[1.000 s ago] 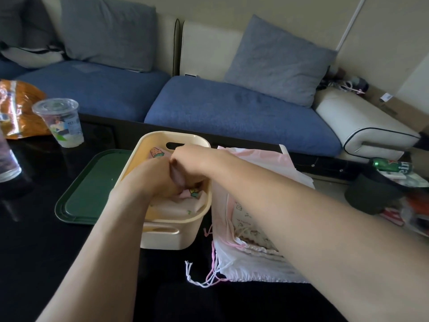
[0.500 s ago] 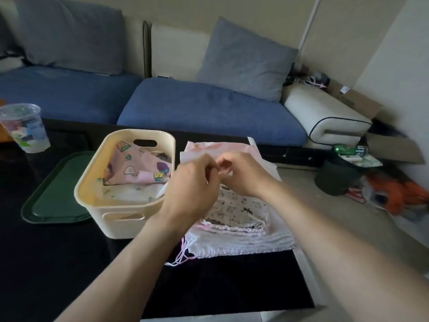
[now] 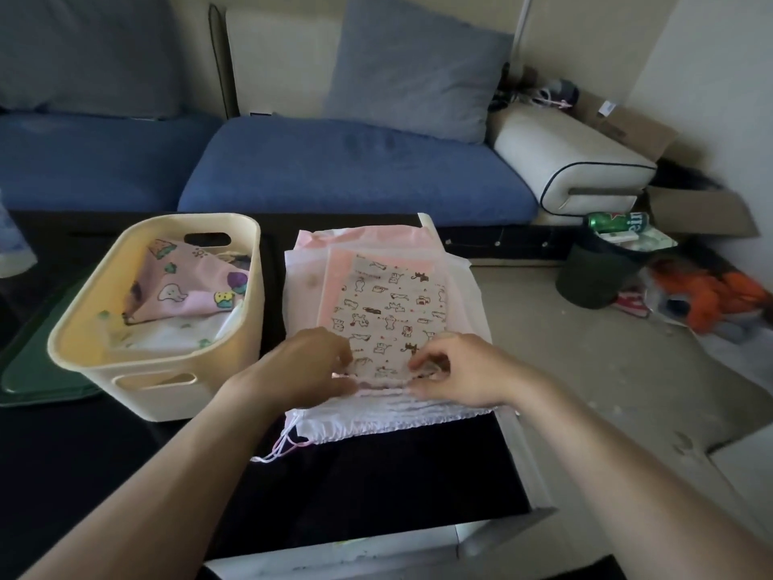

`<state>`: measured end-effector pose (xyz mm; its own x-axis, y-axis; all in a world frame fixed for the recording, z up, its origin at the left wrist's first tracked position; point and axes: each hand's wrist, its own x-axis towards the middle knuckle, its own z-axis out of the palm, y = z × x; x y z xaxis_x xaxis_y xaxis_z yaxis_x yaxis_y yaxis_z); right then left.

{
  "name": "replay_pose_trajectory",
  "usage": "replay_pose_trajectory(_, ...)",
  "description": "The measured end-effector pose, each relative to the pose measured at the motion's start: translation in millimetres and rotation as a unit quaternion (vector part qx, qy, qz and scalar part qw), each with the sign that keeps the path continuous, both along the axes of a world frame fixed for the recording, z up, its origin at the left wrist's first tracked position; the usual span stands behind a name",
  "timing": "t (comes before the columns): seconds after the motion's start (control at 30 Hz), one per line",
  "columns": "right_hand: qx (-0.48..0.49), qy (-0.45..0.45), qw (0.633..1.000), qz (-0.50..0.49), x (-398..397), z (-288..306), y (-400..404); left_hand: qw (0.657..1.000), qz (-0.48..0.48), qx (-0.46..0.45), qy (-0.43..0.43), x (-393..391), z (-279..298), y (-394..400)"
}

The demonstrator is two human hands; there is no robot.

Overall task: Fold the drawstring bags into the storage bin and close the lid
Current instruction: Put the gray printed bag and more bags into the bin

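Observation:
A cream storage bin (image 3: 83, 328) stands on the black table, holding a folded pink patterned bag (image 3: 184, 286) over a white one. To its right lies a stack of drawstring bags; the top one is a pink bag with small animal drawings (image 3: 389, 303), on a larger white bag (image 3: 397, 416) with loose cords at its near left corner. My left hand (image 3: 309, 366) and my right hand (image 3: 456, 370) both pinch the near gathered edge of the animal-print bag with curled fingers. The dark green lid (image 3: 37, 370) lies flat left of the bin.
A blue sofa (image 3: 334, 169) with grey cushions runs behind the table. On the floor at right stand a dark bucket (image 3: 598, 274) with a green can on top, orange clutter and cardboard boxes. The table's white right edge (image 3: 523, 454) lies close to the bags.
Both hands left the bin, where they pressed a folded bag down, and moved right and toward me onto the stack. They now pinch the near edge of the animal-print bag.

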<state>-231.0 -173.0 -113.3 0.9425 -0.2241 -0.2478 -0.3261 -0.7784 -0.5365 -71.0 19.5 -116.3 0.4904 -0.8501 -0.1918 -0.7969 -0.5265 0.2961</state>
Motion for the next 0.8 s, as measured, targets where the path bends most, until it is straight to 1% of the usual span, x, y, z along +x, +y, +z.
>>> replay_pose_trajectory(0.17, -0.005, -0.017, 1.0, -0.026, -9, 3, -16, 0.999, 0.028, -0.024, 0.008, 1, 6, -7)
replay_pose_trajectory(0.37, 0.019, -0.028, 0.998, -0.043, -15, 3, -22, 0.997, 0.046, 0.013, 0.064, -6, 2, -14)
replay_pose_trajectory(0.47, 0.017, -0.02, 0.998, -0.053, -14, 2, -22, 0.997, 0.058, 0.041, 0.032, -6, 0, -19)
replay_pose_trajectory(0.57, -0.019, 0.029, 0.999, -0.033, -9, -3, -22, 0.997, 0.048, 0.066, 0.009, -6, -3, -19)
replay_pose_trajectory(0.67, -0.055, 0.034, 0.997, -0.032, -2, -10, -18, 0.996, 0.074, 0.039, -0.015, -7, -8, -23)
replay_pose_trajectory(0.73, -0.067, 0.009, 0.997, -0.045, 2, -15, -16, 0.995, 0.096, 0.012, -0.032, -7, -8, -26)
replay_pose_trajectory(0.8, -0.071, -0.019, 0.996, -0.056, 3, -17, -15, 0.992, 0.121, -0.022, -0.025, -5, -5, -27)
